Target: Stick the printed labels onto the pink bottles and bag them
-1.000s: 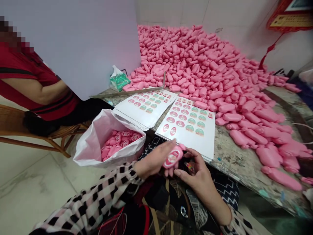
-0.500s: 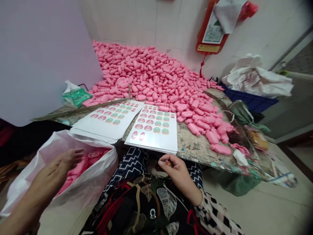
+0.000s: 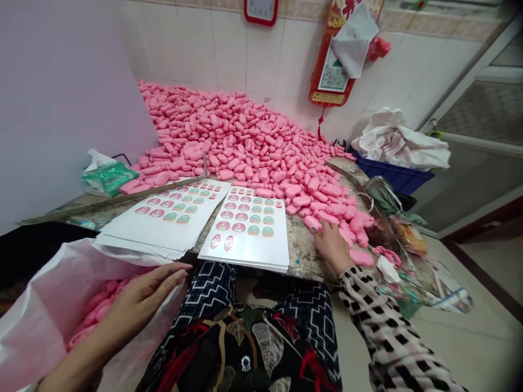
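My left hand (image 3: 153, 291) hovers over the right rim of a white bag (image 3: 44, 294), fingers stretched out, holding nothing. Inside that bag lie pink plastic pieces (image 3: 100, 302). My right hand (image 3: 333, 247) is at the near edge of a big heap of pink capsule-shaped plastic pieces (image 3: 245, 136). Its fingers close on the right end of one pink capsule-shaped piece (image 3: 311, 224), and a small multicoloured spot shows at the fingers. Between my hands lie sheets of round and oval stickers (image 3: 245, 250), pink and green, with another stack of sticker sheets (image 3: 139, 231) to their left.
A thin strip (image 3: 122, 200) borders the heap at the left, near a green packet of tissues (image 3: 108, 177). On the right stand a blue crate (image 3: 392, 174) with white bags and a yellow packet (image 3: 411, 237). A tiled wall closes off the back.
My right hand has moved from my lap forward and right to the heap, taking hold of a pink piece. My left hand has shifted right, from above the bag's opening to its rim. The view has tilted up.
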Demonstrator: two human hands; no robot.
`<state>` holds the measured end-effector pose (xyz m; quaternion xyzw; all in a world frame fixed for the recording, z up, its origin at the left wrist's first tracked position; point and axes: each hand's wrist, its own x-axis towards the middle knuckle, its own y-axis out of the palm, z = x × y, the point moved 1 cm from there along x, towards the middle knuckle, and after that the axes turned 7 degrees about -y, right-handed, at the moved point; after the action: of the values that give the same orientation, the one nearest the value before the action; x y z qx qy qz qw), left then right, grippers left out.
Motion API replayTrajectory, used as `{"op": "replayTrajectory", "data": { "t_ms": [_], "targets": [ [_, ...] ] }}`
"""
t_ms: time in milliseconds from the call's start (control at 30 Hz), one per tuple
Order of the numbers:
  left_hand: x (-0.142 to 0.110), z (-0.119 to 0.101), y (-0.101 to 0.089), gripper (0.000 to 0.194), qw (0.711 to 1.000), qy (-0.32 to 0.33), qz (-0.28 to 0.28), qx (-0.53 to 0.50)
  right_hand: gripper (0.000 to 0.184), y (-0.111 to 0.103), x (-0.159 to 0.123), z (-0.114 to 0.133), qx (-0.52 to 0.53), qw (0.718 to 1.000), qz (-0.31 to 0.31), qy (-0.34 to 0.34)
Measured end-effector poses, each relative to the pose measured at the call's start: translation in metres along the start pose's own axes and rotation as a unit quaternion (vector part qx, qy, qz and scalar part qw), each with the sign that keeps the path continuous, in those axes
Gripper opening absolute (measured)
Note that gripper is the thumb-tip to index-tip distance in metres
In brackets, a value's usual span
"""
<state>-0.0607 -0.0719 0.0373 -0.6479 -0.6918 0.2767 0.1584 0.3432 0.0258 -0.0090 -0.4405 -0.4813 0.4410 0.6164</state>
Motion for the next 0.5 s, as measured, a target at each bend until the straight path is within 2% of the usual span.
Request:
{"op": "replayTrajectory", "data": {
  "t_ms": [100, 233, 367, 433, 500],
  "targets": [
    [0.003, 0.016, 0.003, 0.037, 0.998, -0.033, 0.046, -0.032, 0.043, 0.013, 0.003, 0.004, -0.031, 0.998, 0.04, -0.024],
    [0.015, 0.027, 0.004, 0.036, 0.992, -0.067, 0.079, -0.077, 0.041, 0.024, 0.003, -0.004, -0.008, 0.997, 0.034, -0.065],
    [0.033, 0.013, 0.013, 0.038, 0.975, -0.101, 0.141, -0.136, 0.042, 0.019, 0.003, -0.007, 0.092, 0.994, 0.017, -0.059],
    [0.044, 0.001, 0.023, 0.036, 0.961, -0.096, 0.187, -0.181, 0.044, 0.008, 0.001, 0.006, 0.181, 0.982, 0.004, -0.052],
    [0.055, -0.012, 0.034, 0.034, 0.938, -0.085, 0.237, -0.239, 0.042, -0.008, -0.002, 0.03, 0.28, 0.958, -0.002, -0.068]
  ]
}}
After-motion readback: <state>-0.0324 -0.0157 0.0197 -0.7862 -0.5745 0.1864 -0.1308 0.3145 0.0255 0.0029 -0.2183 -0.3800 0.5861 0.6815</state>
